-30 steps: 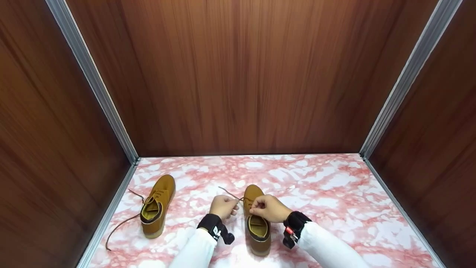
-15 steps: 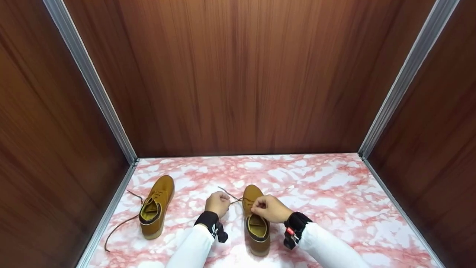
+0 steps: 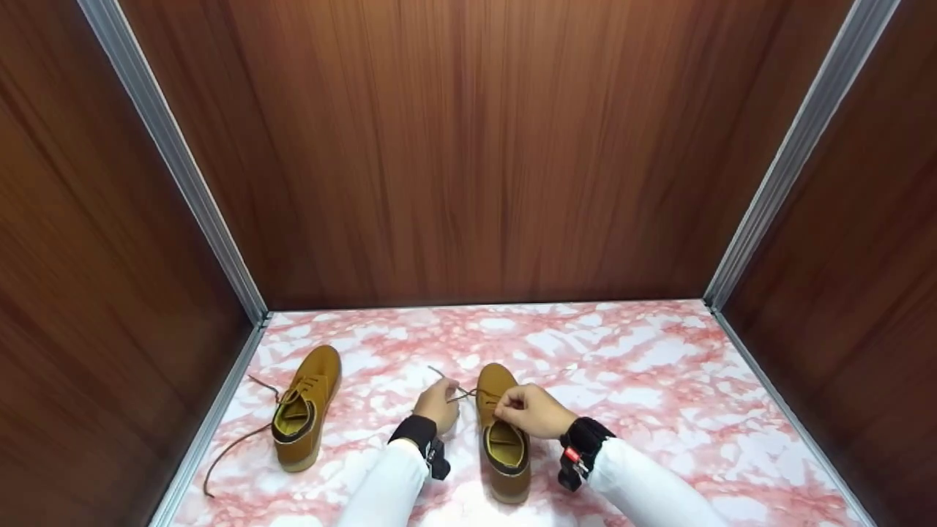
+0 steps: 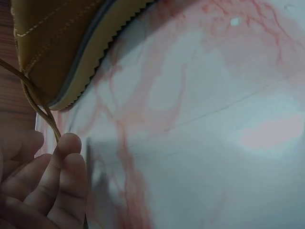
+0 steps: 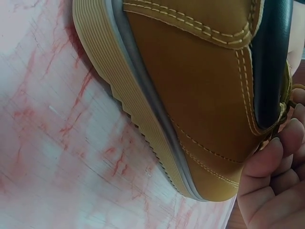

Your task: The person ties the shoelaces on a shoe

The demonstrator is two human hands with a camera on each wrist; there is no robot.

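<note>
A tan lace-up shoe point(image 3: 510, 479) stands upright between my hands, its toe pointing away. My left hand point(image 3: 435, 408), just left of it, pinches a brown shoelace point(image 4: 33, 93) that runs over from the shoe's front. One lace end sticks out beyond the fingers to the upper left. Over the shoe's throat, my right hand point(image 3: 540, 411) pinches lace with thumb and finger, close to the collar; the right wrist view shows these fingertips point(image 5: 290, 136) at the lacing. The fingers cover part of the eyelets.
A matching tan shoe point(image 3: 322, 366) stands at the left, its loose lace point(image 3: 227, 450) trailing on the pink-and-white marbled surface point(image 3: 644, 432). Brown wood-grain panels point(image 3: 468, 154) with grey metal corner strips point(image 3: 794, 157) close off the back and both sides.
My left hand moved left away from the shoe, then slightly forward and back to the right, now at the lace near where its strands cross. My right hand has stayed in place.
</note>
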